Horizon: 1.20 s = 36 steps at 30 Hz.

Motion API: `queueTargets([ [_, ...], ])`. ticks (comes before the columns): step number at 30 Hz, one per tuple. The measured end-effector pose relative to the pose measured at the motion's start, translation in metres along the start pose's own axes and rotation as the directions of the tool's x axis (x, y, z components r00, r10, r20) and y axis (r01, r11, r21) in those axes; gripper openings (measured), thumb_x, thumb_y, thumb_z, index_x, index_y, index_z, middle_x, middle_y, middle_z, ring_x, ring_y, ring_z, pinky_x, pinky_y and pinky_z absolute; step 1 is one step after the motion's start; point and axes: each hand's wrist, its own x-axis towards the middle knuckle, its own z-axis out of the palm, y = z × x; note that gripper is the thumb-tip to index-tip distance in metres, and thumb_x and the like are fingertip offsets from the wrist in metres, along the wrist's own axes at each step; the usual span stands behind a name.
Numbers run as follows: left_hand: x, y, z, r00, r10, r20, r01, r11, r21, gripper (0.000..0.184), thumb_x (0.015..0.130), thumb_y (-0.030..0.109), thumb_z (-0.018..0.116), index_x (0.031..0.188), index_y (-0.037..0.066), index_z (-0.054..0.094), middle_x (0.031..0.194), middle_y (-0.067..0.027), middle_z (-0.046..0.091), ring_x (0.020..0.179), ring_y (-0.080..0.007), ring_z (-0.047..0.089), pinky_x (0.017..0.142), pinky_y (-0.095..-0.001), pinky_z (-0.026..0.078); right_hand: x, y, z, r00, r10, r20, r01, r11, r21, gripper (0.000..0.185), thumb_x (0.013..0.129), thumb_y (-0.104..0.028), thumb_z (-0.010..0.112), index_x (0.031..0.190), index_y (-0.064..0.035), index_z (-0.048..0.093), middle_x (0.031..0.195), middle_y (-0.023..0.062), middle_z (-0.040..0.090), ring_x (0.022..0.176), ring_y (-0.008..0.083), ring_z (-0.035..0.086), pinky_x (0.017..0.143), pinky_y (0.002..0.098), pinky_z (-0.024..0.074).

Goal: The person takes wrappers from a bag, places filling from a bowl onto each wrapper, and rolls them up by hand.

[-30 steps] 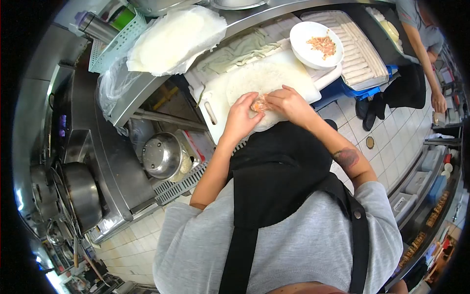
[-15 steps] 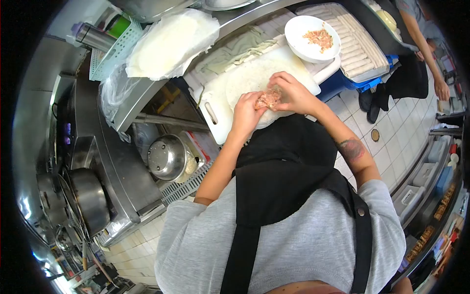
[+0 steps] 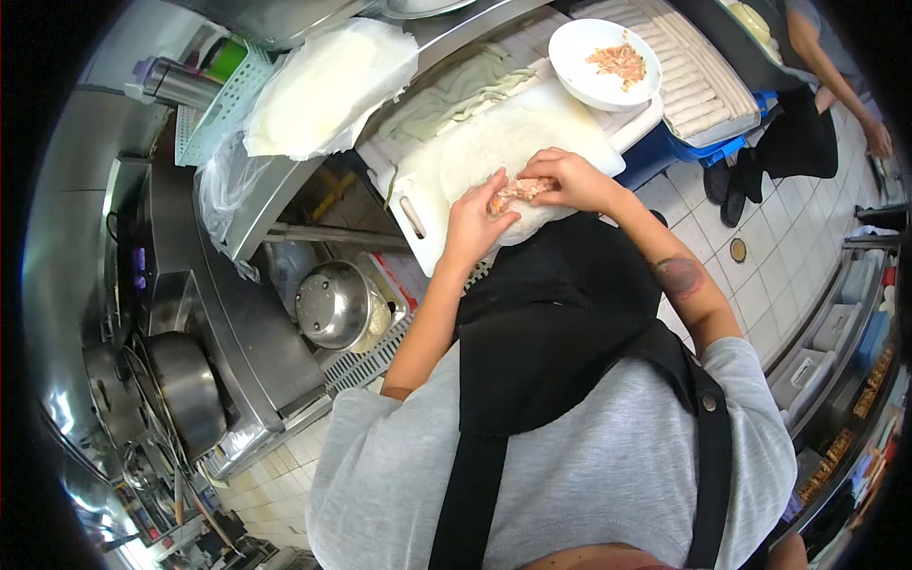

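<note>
A pinkish meat filling lies as a short strip on a pale round wrapper, which is spread over a white cutting board. My left hand curls its thumb and fingers around the strip's left end. At the right end, my right hand pinches the same filling between thumb and fingers. Beyond the board stands a white bowl with more of the filling in it. Beside the bowl, a tray holds rows of pale rolls.
At the upper left are a stack of thin wrappers and a green basket with bottles. A green cloth lies behind the board. A steel pot sits lower left. Another person stands at the far right.
The filling has been drawn out from a clump into a longer strip between my hands. The co-worker's arm has moved to the right, and the view has shifted slightly.
</note>
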Motion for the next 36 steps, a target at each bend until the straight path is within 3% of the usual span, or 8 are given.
queueTargets([
  [2, -0.002, 0.001, -0.008, 0.999, -0.014, 0.03, 0.014, 1.0, -0.025, 0.044, 0.071, 0.008, 0.082, 0.113, 0.002, 0.07, 0.112, -0.016, 0.071, 0.103, -0.0294, 0.068, 0.091, -0.0368, 0.054, -0.003, -0.015, -0.015, 0.988, 0.143, 0.065, -0.153, 0.968, 0.2, 0.031, 0.081, -0.007, 0.071, 0.112, -0.0047, 0.07, 0.105, 0.01, 0.071, 0.096, 0.0267, 0.068, 0.088, 0.0358, 0.054],
  [5, -0.002, 0.002, -0.013, 0.996, 0.018, 0.082, -0.021, 0.999, 0.033, 0.045, 0.073, 0.01, 0.082, 0.115, 0.002, 0.069, 0.113, -0.0168, 0.07, 0.103, -0.0302, 0.068, 0.092, -0.0374, 0.054, 0.0, -0.015, -0.025, 0.997, 0.066, -0.05, -0.063, 0.996, 0.06, 0.039, 0.083, -0.004, 0.07, 0.122, -0.0034, 0.067, 0.108, 0.0129, 0.072, 0.095, 0.0242, 0.071, 0.09, 0.0337, 0.0549],
  [9, 0.001, 0.009, -0.005, 0.998, -0.068, 0.0, 0.068, 0.997, 0.021, 0.035, 0.075, 0.009, 0.08, 0.109, 0.002, 0.071, 0.106, -0.0161, 0.072, 0.097, -0.0302, 0.07, 0.086, -0.037, 0.054, 0.013, -0.036, -0.014, 0.964, 0.261, 0.048, -0.232, 0.742, 0.63, 0.039, 0.078, 0.001, 0.071, 0.117, -0.001, 0.067, 0.096, 0.0156, 0.073, 0.09, 0.0181, 0.072, 0.082, 0.0299, 0.0558],
  [16, 0.001, 0.0, 0.004, 0.979, -0.192, -0.072, 0.183, 0.976, -0.116, 0.014, 0.078, 0.006, 0.076, 0.091, 0.001, 0.075, 0.094, -0.0148, 0.073, 0.087, -0.0269, 0.069, 0.082, -0.0354, 0.054, 0.022, -0.024, 0.013, 0.969, 0.238, -0.059, -0.227, 0.961, 0.158, 0.032, 0.075, 0.0, 0.076, 0.107, -0.0016, 0.071, 0.083, 0.0089, 0.07, 0.076, 0.0173, 0.068, 0.071, 0.0297, 0.0555],
  [21, 0.006, 0.009, 0.0, 0.994, -0.043, -0.104, 0.045, 0.999, 0.017, 0.021, 0.075, 0.004, 0.077, 0.096, 0.002, 0.075, 0.097, -0.0126, 0.073, 0.092, -0.0277, 0.068, 0.083, -0.0362, 0.053, 0.016, -0.02, 0.003, 0.984, -0.074, -0.163, 0.072, 0.997, -0.02, 0.021, 0.074, -0.009, 0.079, 0.095, -0.0047, 0.075, 0.087, 0.0057, 0.069, 0.084, 0.0211, 0.066, 0.075, 0.0333, 0.0536],
  [28, 0.001, -0.017, -0.007, 0.999, -0.029, 0.045, 0.025, 0.996, 0.082, 0.034, 0.072, 0.007, 0.081, 0.106, 0.005, 0.075, 0.109, -0.0107, 0.073, 0.102, -0.026, 0.066, 0.089, -0.035, 0.052, 0.002, 0.004, 0.013, 0.992, -0.008, -0.127, -0.002, 0.997, -0.077, 0.012, 0.077, -0.011, 0.077, 0.086, -0.0047, 0.074, 0.1, 0.0072, 0.067, 0.087, 0.0244, 0.065, 0.08, 0.0342, 0.0523],
  [34, 0.002, -0.001, 0.002, 0.986, 0.059, -0.154, -0.039, 0.99, 0.133, 0.032, 0.069, 0.008, 0.081, 0.1, 0.005, 0.075, 0.103, -0.0103, 0.073, 0.104, -0.0292, 0.063, 0.089, -0.0376, 0.05, 0.0, -0.001, 0.0, 0.975, 0.216, -0.057, -0.177, 0.902, 0.393, 0.021, 0.076, -0.012, 0.078, 0.094, -0.0037, 0.072, 0.112, 0.0128, 0.064, 0.092, 0.027, 0.064, 0.083, 0.0354, 0.0514],
  [36, 0.01, 0.007, 0.005, 0.994, 0.095, -0.062, -0.082, 0.979, 0.187, 0.031, 0.07, 0.008, 0.082, 0.1, 0.006, 0.076, 0.1, -0.0109, 0.073, 0.1, -0.0278, 0.065, 0.088, -0.0365, 0.051, 0.001, -0.003, 0.003, 0.994, -0.016, -0.112, 0.027, 0.994, 0.103, 0.023, 0.077, -0.015, 0.078, 0.095, -0.0038, 0.072, 0.107, 0.0115, 0.065, 0.092, 0.0275, 0.064, 0.082, 0.0365, 0.051],
])
